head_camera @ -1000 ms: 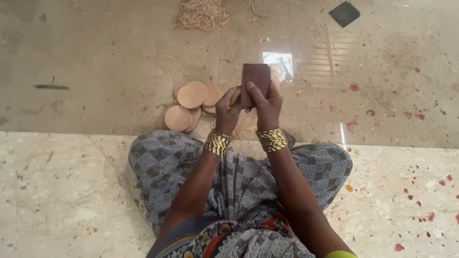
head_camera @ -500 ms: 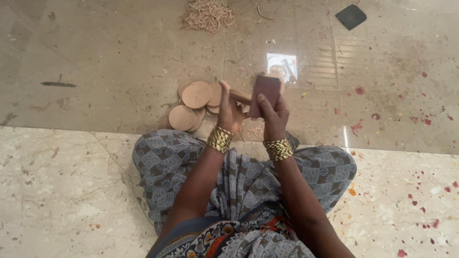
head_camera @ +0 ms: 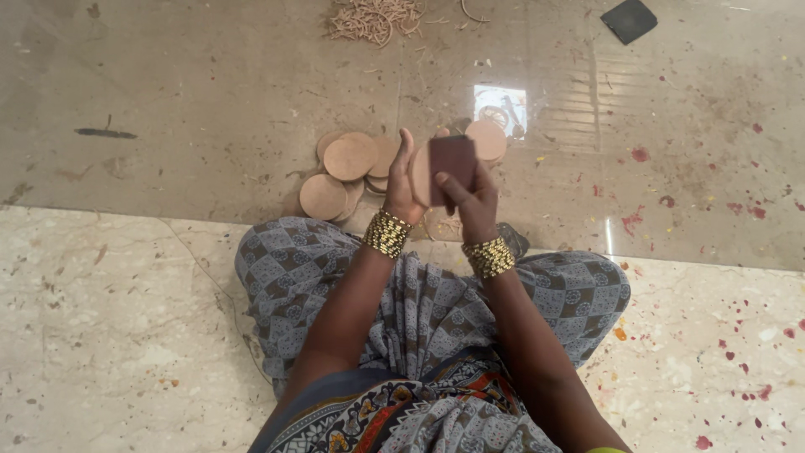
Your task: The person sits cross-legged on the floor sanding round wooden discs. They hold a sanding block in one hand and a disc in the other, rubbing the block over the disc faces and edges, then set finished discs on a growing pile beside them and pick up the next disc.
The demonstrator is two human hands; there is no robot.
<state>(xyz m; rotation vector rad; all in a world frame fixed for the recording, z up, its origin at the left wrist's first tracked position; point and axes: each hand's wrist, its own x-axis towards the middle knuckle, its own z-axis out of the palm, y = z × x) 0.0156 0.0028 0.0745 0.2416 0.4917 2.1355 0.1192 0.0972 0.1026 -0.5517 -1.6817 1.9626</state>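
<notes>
I sit on a stone floor with both arms stretched out over my lap. My left hand (head_camera: 402, 180) holds a round tan wooden disc (head_camera: 419, 178) upright by its edge. My right hand (head_camera: 475, 201) presses a dark brown rectangular piece (head_camera: 453, 164), like a sanding sheet, against the disc's face. Both wrists wear gold bangles. Just beyond my hands lies a loose pile of similar round discs (head_camera: 350, 156) on the floor, with one more disc (head_camera: 486, 138) to the right of the pile.
A heap of pale shavings or strips (head_camera: 373, 17) lies at the far edge of the floor. A dark square piece (head_camera: 629, 18) sits at the top right. Red specks dot the floor to the right. My patterned skirt (head_camera: 419, 310) covers my crossed legs.
The brown sheet has shifted left over the disc, and both hands sit slightly higher and closer together than a second ago. The view also tilted a little.
</notes>
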